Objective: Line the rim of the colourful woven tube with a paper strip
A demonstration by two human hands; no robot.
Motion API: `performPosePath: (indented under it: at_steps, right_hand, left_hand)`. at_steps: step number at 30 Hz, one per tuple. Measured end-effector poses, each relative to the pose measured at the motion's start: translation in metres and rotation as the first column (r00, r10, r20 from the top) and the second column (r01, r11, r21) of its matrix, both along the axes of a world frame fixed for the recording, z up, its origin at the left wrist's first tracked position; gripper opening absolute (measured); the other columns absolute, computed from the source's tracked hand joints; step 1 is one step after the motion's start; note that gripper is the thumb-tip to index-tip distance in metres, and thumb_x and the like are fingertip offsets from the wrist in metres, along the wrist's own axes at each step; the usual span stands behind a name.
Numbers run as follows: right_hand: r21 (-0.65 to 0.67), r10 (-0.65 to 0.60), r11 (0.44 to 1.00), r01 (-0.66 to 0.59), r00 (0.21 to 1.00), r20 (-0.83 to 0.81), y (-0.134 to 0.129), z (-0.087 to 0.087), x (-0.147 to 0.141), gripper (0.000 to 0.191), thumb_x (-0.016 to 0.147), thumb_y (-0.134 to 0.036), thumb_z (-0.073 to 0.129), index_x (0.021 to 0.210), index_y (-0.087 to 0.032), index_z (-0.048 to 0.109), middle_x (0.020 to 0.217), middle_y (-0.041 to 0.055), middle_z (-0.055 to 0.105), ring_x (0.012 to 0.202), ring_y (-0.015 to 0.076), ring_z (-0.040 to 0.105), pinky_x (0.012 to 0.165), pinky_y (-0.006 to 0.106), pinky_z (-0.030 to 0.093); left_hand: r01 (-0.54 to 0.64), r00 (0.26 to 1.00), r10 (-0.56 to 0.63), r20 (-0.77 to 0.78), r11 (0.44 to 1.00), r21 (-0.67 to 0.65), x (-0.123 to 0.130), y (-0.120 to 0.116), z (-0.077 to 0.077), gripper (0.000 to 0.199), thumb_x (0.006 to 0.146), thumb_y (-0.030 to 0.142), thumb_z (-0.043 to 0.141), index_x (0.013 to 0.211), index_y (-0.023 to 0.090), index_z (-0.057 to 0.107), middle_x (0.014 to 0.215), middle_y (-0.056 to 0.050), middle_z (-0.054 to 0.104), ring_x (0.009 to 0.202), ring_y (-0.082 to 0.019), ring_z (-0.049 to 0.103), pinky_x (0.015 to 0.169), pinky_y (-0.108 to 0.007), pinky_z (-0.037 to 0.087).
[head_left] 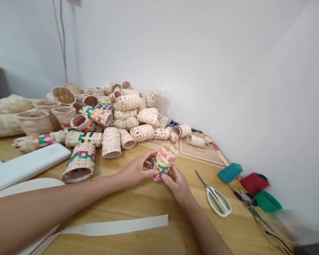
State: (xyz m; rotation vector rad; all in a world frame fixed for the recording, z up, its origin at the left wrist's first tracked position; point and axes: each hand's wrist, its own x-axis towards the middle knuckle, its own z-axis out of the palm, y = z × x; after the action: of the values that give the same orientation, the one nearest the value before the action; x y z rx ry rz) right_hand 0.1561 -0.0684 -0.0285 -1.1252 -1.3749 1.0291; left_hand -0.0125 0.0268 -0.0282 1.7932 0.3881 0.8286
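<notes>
White wall (215,63) is met by a wooden table (138,198), its back left side covered by a heap of woven baskets (129,102). Nearer the front, a pale strap (122,226) is laid out. Above mid-table, a colour-banded basket (163,161) is held tilted between the left hand (140,170) and the right hand (178,185), both curled round it; the far fingers are largely hidden. To its right, scissors (207,187) are laid near a blue spool (230,172), apparently of thread, and a red spool (253,182).
</notes>
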Motion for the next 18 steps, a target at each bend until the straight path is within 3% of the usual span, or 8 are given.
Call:
performPosePath:
  at_steps: [5, 11, 15, 18]
  right_hand:
    - [-0.015, 0.052, 0.999, -0.052, 0.999, -0.009, 0.001, -0.002, 0.002, 0.051, 0.079, -0.045, 0.070, 0.123, -0.024, 0.052, 0.126, 0.0064, 0.063, 0.117, 0.0269, 0.059, 0.100, 0.043, 0.048]
    - [-0.020, -0.021, 1.000, 0.022, 0.999, 0.044, 0.001, -0.005, 0.003, 0.053, 0.077, -0.043, 0.073, 0.122, -0.023, 0.053, 0.124, 0.0072, 0.064, 0.114, 0.0272, 0.060, 0.100, 0.043, 0.047]
    - [-0.011, -0.061, 0.998, 0.062, 0.997, 0.037, 0.000, 0.001, 0.004, 0.058, 0.083, -0.049, 0.064, 0.133, -0.024, 0.047, 0.127, 0.0061, 0.063, 0.116, 0.0266, 0.059, 0.098, 0.040, 0.047]
    - [-0.019, -0.173, 0.984, 0.177, 0.974, 0.148, -0.001, 0.004, 0.007, 0.060, 0.087, -0.053, 0.056, 0.137, -0.021, 0.044, 0.119, 0.0066, 0.067, 0.112, 0.0267, 0.062, 0.092, 0.039, 0.051]
  left_hand:
    - [-0.059, 0.998, 0.058, -0.023, 0.998, -0.001, 0.002, -0.003, 0.000, 0.076, 0.068, 0.038, 0.078, 0.134, 0.021, 0.044, 0.121, -0.012, 0.060, 0.102, -0.027, 0.061, 0.089, -0.043, 0.050]
    - [-0.036, 0.999, 0.036, -0.009, 0.999, -0.009, 0.003, 0.000, -0.004, 0.082, 0.068, 0.035, 0.078, 0.139, 0.022, 0.038, 0.121, -0.012, 0.060, 0.100, -0.026, 0.061, 0.090, -0.043, 0.050]
    - [-0.015, 1.000, 0.015, 0.001, 1.000, 0.011, -0.001, 0.004, -0.004, 0.074, 0.081, 0.043, 0.066, 0.144, 0.023, 0.033, 0.119, -0.011, 0.059, 0.105, -0.026, 0.060, 0.090, -0.041, 0.050]
    - [-0.108, 0.994, 0.110, -0.024, 0.992, 0.068, -0.004, 0.008, -0.006, 0.058, 0.092, 0.047, 0.048, 0.143, 0.023, 0.034, 0.122, -0.011, 0.058, 0.109, -0.025, 0.058, 0.094, -0.042, 0.048]
